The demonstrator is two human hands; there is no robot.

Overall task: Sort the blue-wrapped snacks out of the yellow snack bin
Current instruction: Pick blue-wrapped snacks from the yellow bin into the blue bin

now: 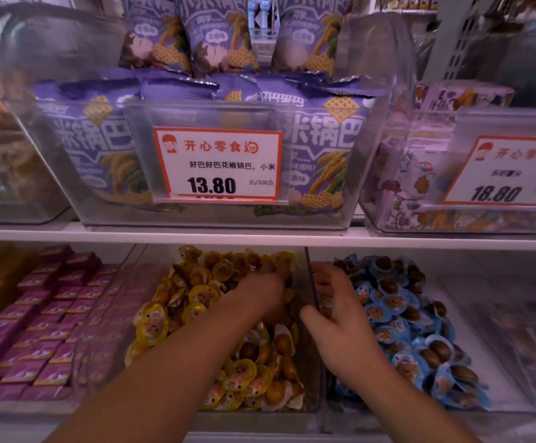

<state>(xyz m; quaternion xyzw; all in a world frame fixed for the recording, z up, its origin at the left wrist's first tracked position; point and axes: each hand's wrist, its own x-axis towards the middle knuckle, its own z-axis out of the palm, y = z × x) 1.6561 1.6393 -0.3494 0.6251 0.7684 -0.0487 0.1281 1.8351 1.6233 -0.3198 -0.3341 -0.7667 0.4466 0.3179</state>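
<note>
Fingers (330,279) of the right hand (337,318) are curling over the divider (311,282), touching blue-wrapped snacks (404,314); grasp unclear. Left hand (266,289), farther in, is digging into the yellow snack bin (308,407), fingers hidden; no blue strays showing there.

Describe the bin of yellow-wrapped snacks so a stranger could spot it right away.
Look under the white shelf edge, below the 13.80 price tag. The clear plastic bin of yellow-wrapped snacks sits between purple boxes and blue-wrapped snacks; only its wrappers are yellow.
</note>
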